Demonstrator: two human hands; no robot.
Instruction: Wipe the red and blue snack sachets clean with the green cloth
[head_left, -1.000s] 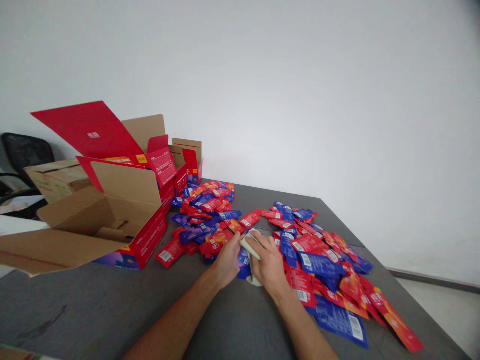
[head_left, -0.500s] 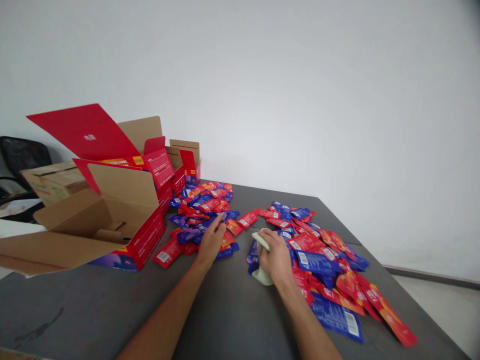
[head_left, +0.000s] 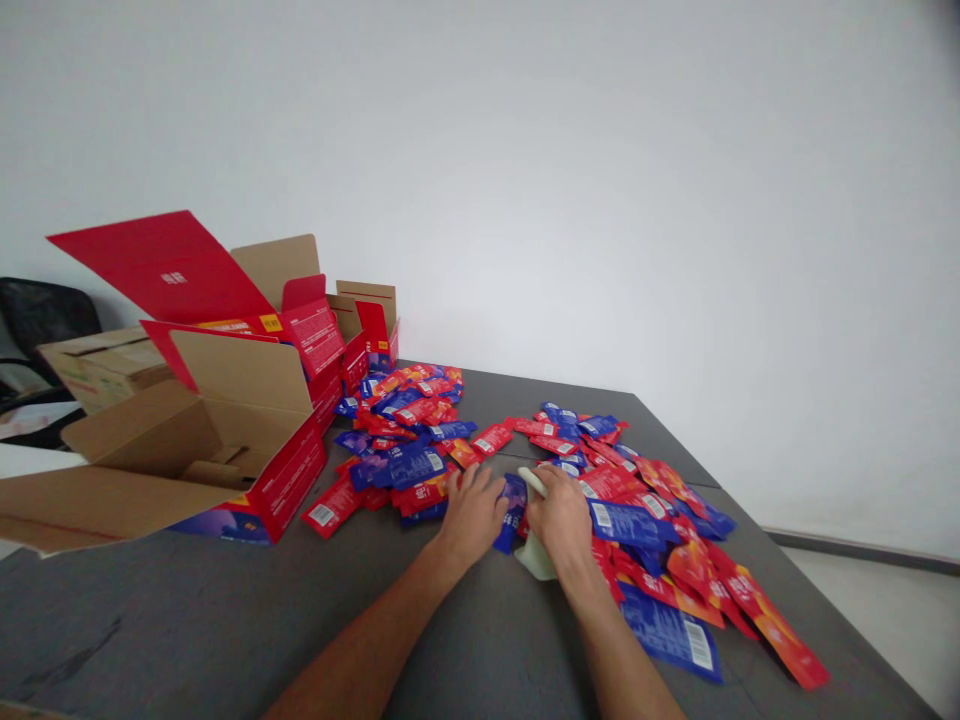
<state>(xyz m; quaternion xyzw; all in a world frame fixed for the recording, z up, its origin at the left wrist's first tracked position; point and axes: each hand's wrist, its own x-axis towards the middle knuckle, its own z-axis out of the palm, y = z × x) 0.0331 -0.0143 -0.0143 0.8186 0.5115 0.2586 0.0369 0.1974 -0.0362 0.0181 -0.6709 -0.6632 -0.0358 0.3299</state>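
Observation:
My right hand [head_left: 561, 520] is closed around a pale greenish-white cloth [head_left: 536, 560], which hangs out below and sticks up past the fingers. Just left of the cloth lies a blue-purple sachet [head_left: 511, 505] on the dark table. My left hand [head_left: 472, 515] is open beside that sachet, fingers spread and pointing forward; whether the thumb touches it I cannot tell. Beyond the left hand is a heap of red and blue sachets [head_left: 405, 465]. A second heap of red, orange and blue sachets [head_left: 637, 525] spreads to the right of my right hand.
On the left stand several open red cartons, the nearest carton [head_left: 292, 480] with its brown flaps folded out. Behind them are a brown cardboard box [head_left: 105, 370] and a black chair [head_left: 45, 315]. The grey table [head_left: 465, 640] ends at a slanting right edge; a white wall is behind.
My left hand has come back and right from the left heap, leaving a blue sachet on it, and spread its fingers. My right hand has shifted slightly right with the cloth.

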